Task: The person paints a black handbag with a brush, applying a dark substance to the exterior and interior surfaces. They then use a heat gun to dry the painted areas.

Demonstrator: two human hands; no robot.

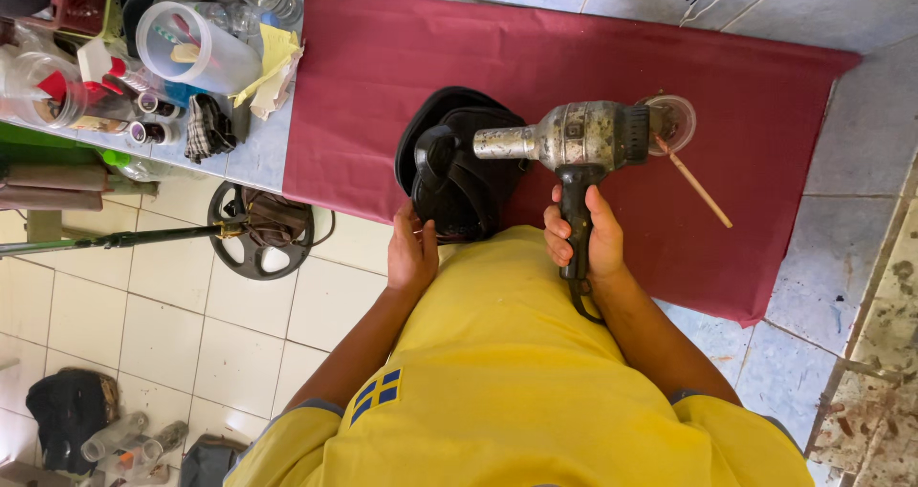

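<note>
My right hand (585, 238) grips the black handle of a worn metal heat gun (574, 138), whose nozzle points left toward a black sandal (457, 167). My left hand (411, 253) holds the near end of that sandal, which lies on a dark red cloth (746, 95) spread over the counter. A small clear cup (672, 122) sits just behind the gun's rear end, with a thin wooden stick (700, 188) lying next to it on the cloth.
At the counter's left end are a clear plastic jug (196, 47), jars, small bottles and a folded checked rag (206, 129). A stand with a round black base (256, 231) is on the white tiled floor below. A dark bag (69, 406) and bottles lie at bottom left.
</note>
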